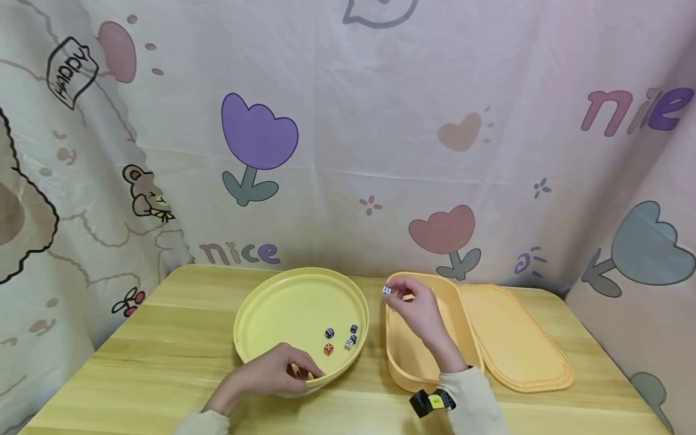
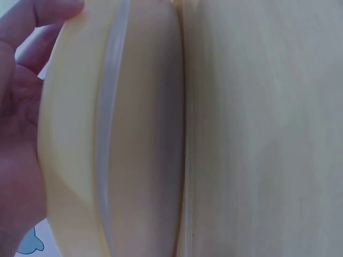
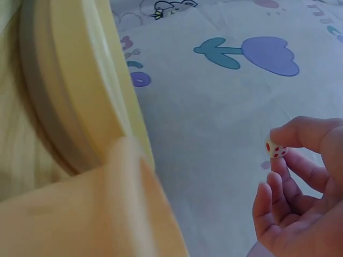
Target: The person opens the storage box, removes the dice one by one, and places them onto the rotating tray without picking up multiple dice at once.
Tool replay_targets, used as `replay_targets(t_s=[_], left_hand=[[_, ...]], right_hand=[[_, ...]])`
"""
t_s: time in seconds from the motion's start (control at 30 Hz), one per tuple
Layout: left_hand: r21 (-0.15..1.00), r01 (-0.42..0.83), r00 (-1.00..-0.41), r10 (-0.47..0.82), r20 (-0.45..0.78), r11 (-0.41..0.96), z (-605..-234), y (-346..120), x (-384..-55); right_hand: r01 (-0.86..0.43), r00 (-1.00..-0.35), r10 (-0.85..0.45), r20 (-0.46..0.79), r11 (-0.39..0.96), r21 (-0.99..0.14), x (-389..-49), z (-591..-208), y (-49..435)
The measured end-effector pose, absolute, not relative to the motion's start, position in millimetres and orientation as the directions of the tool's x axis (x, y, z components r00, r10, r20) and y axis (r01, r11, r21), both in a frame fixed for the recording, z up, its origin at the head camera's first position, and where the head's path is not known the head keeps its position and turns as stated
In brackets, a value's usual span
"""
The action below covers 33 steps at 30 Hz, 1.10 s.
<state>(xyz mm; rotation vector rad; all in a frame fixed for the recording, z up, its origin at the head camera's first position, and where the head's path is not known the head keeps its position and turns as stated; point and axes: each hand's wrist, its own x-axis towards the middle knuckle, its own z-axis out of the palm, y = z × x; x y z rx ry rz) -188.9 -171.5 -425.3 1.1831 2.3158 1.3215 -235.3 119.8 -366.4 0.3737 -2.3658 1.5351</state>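
Observation:
My right hand [image 1: 418, 308] pinches a white die [image 3: 276, 148] between thumb and forefinger, with the other fingers curled loosely below. It hovers over the far left part of an orange rectangular box [image 1: 399, 362]. My left hand [image 1: 272, 370] grips the near rim of a round yellow basin [image 1: 283, 302], its thumb over the edge and fingers inside. Part of another die [image 1: 298, 373] shows through the gap between thumb and forefinger. Inside the basin, to the right, lie a red die [image 1: 328, 349], a white die [image 1: 349, 344] and several dark blue dice [image 1: 329, 333].
The box's flat orange lid [image 1: 522, 338] lies to its right on the wooden table [image 1: 147, 350]. A printed curtain [image 1: 348, 151] hangs right behind the table's back edge. On my right wrist sits a black strap [image 1: 432, 402].

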Motion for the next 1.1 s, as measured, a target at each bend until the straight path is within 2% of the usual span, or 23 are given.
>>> replay_targets(t_s=[0.23,0.5,0.87,1.1], left_hand=[[0.806,0.528,-0.654,0.733,0.187,0.266,-426,-171,-188],[0.794,0.548,-0.641,0.742,0.196,0.264,-426,-171,-191],[0.788,0.560,-0.630,0.749,0.206,0.254,-427,-171,-191],[0.793,0.554,-0.633,0.747,0.203,0.254,-426,-170,-191]], right_hand=[[-0.406,-0.912,-0.121,0.391,0.391,-0.826,-231,-373,107],[-0.491,-0.871,-0.260,0.417,0.419,-0.764,-223,-384,87],[-0.516,-0.846,-0.381,0.374,0.407,-0.753,-211,-397,65],[-0.532,-0.834,-0.403,0.376,0.410,-0.741,-211,-402,62]])
